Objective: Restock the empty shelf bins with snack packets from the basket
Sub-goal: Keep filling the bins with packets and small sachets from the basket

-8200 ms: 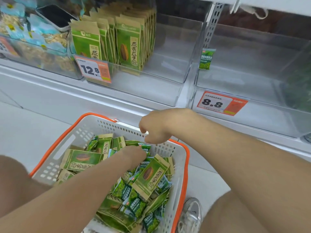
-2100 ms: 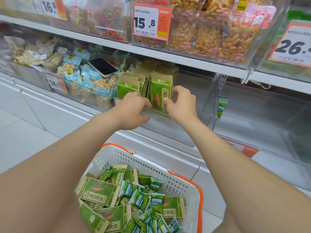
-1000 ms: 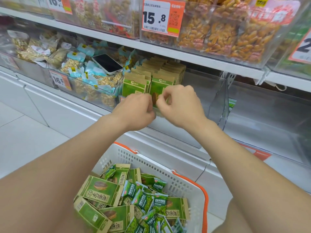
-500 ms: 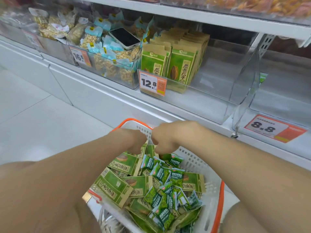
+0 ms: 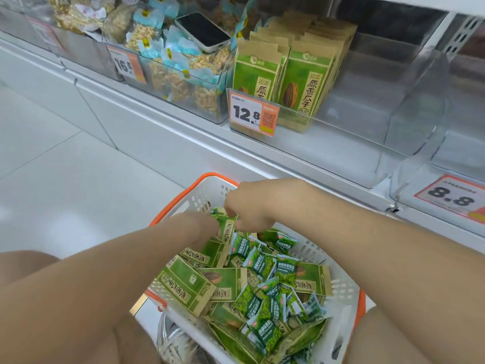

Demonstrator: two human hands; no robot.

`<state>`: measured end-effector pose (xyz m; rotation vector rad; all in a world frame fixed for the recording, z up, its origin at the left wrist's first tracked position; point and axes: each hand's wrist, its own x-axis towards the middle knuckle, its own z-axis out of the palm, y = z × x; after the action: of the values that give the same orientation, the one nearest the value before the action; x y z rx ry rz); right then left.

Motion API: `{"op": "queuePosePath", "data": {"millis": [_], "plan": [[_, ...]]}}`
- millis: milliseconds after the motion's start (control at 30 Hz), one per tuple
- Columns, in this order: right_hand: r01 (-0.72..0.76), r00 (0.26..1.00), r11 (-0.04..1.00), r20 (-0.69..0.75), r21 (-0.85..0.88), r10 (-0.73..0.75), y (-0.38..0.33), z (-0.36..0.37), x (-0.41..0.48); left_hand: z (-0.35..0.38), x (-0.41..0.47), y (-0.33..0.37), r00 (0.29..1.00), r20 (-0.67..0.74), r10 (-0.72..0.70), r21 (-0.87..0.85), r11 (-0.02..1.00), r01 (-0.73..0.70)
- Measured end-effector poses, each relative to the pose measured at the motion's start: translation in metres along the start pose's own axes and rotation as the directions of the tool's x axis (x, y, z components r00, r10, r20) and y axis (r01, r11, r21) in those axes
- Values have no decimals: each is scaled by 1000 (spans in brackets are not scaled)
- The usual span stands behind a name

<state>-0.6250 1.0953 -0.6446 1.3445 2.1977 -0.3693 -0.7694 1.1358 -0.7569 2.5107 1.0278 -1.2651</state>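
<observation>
Lowered into the basket (image 5: 200, 194), right hand (image 5: 258, 206) pinches a packet (image 5: 227, 230) (left hand (image 5: 200, 228): fingers hidden).

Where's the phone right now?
Head view, upper left of centre: the phone lies screen-up on the blue-topped snack bags, just left of the upright green seed packets.

basket (image 5: 207, 191) white perforated walls, orange rim | sunflower seed packets (image 5: 189, 285) green fronts, kraft-tan edges, brown seed print | small snack packets (image 5: 262, 261) bright green, white-blue trim | price tag (image 5: 249, 114) white, black digits, orange side | phone (image 5: 203, 31) black screen, white case | shelf bins (image 5: 414, 109) clear plastic | floor (image 5: 52, 179) white tiles
</observation>
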Motion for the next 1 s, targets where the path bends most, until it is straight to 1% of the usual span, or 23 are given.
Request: {"op": "queuePosePath", "data": {"millis": [100, 167, 267, 333, 367, 400, 433, 467, 500, 533, 567, 600, 633, 667, 700, 733, 800, 867, 933, 1000], "plan": [[11, 1000, 1000, 17, -6, -11, 0, 1, 1, -1, 1, 0, 999, -44, -8, 54, 998, 10], [6, 1000, 1000, 24, 5, -6, 3, -1, -1, -7, 0, 0, 997, -75, -10, 60, 998, 15], [-26, 999, 999, -17, 26, 27, 11, -9, -11, -24, -4, -6, 986, -167, 6, -59, 998, -16], [-48, 987, 996, -151, 78, 60, 20, -16, -20, -40, -11, -9, 962, -274, 21, -171, 983, -70], [-53, 963, 989, -255, 136, 87, 26, -21, -27, -51, -16, -9, 944, -329, 30, -242, 963, -115], [-53, 922, 977, -366, 205, 127, 31, -27, -36, -61, -22, -9, 921, -389, 32, -326, 930, -170], [-46, 862, 963, -477, 267, 173, 37, -32, -46, -70, -28, -8, 892, -452, 23, -423, 875, -237], [-39, 784, 948, -579, 315, 224, 43, -38, -57, -78, -35, -6, 861, -508, 3, -530, 788, -315], [-33, 692, 933, -666, 359, 281, 48, -41, -67, -85, -42, -3, 840, -543, -16, -634, 664, -397], [-23, 595, 913, -729, 406, 339, 53, -43, -78, -90, -50, -1, 830, -557, -26, -727, 499, -472], [-12, 506, 890, -765, 456, 398, 58, -44, -89, -95, -58, 3, 827, -562, -24, -791, 310, -528], [8, 430, 863, -781, 506, 454, 62, -45, -99, -98, -65, 6, 819, -574, -29, -812, 152, -564], [25, 376, 831, -776, 555, 507, 67, -44, -107, -102, -72, 9, 801, -597, -43, -803, 34, -596], [44, 342, 800, -761, 599, 551, 70, -44, -115, -106, -79, 13, 780, -623, -65, -777, -60, -626], [60, 329, 765, -736, 642, 592, 73, -43, -120, -111, -85, 16, 758, -645, -96, -745, -142, -652], [81, 332, 724, -704, 685, 628, 76, -41, -123, -116, -90, 20, 738, -663, -127, -709, -210, -673], [127, 359, 641, -637, 757, 682, 78, -37, -126, -124, -98, 25, 711, -677, -189, -647, -307, -698], [162, 364, 600, -613, 783, 701, 77, -35, -128, -131, -105, 30, 700, -674, -234, -623, -329, -710], [200, 358, 575, -606, 793, 710, 76, -36, -132, -136, -110, 33, 696, -671, -253, -623, -316, -716], [274, 382, 511, -579, 815, 720, 77, -37, -137, -143, -115, 33, 682, -682, -264, -619, -287, -731]]}}
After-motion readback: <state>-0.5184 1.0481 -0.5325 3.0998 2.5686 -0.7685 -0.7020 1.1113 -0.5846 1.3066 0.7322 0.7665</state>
